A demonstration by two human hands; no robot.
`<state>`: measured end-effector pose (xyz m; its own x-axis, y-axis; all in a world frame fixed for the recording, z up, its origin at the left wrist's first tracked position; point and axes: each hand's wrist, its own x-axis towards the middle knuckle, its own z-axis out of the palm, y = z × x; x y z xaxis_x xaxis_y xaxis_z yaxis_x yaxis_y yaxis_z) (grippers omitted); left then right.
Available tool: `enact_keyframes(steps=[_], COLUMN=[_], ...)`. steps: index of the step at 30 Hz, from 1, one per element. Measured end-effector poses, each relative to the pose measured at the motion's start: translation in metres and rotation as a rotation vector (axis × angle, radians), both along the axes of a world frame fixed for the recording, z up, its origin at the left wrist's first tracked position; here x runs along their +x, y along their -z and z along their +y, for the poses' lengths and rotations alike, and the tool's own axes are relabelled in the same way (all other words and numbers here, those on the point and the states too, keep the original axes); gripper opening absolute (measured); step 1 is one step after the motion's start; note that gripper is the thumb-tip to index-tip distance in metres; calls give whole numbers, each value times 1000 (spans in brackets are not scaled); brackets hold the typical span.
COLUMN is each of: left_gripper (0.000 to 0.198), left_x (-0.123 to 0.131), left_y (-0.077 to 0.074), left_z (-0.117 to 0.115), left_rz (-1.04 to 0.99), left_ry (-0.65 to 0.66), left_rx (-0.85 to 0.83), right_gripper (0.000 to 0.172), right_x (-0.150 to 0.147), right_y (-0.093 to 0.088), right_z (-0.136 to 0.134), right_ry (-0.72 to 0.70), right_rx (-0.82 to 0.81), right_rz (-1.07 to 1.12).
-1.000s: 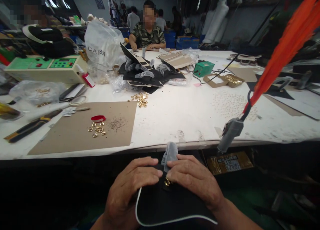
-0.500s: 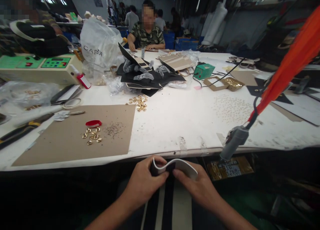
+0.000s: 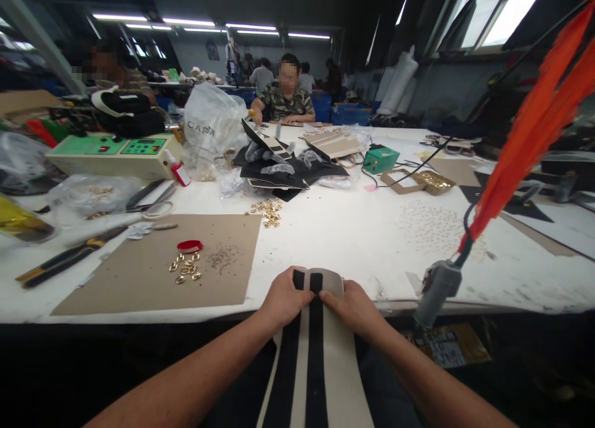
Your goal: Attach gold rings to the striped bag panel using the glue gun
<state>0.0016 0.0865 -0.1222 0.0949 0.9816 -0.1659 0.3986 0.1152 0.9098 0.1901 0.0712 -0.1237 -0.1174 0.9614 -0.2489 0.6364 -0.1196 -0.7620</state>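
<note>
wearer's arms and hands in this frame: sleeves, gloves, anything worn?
Both forearms are bare up to the frame's bottom edge, no sleeves in view. The left hand and right hand wear no gloves. No watch, ring, wristband or marking shows on either wrist or on the visible fingers.

The only text that can be read is on the big clear plastic bag [image 3: 211, 127] at the far left part of the white table [image 3: 353, 230]: it carries dark capital letters "CAPA", and the word may go on past the fold. The green control panel [image 3: 142, 146] of the cream machine has small buttons and a display, but their marks are too small to read. The label on the brown box [image 3: 449, 347] under the table is blurred.
</note>
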Motion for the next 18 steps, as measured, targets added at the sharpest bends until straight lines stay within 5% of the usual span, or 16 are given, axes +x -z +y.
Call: enact_keyframes(steps=[6,10,15,18], left_gripper=[27,25,101,95], left_x=[5,6,-5,-14], left_y=[4,-8,-16,9], left_z=[13,13,-16,-24], left_rz=[18,91,298,392], left_ry=[59,95,-56,71], left_rx=[-120,-97,67,381], right_gripper=[25,27,33,36], right_x=[-3,-7,-6,-3], right_y=[1,-5,11,39], right_z=[11,12,7,15], right_ry=[18,1,-94,-101], right_rx=[27,27,66,99], right_rz=[-75,-89,-47,22])
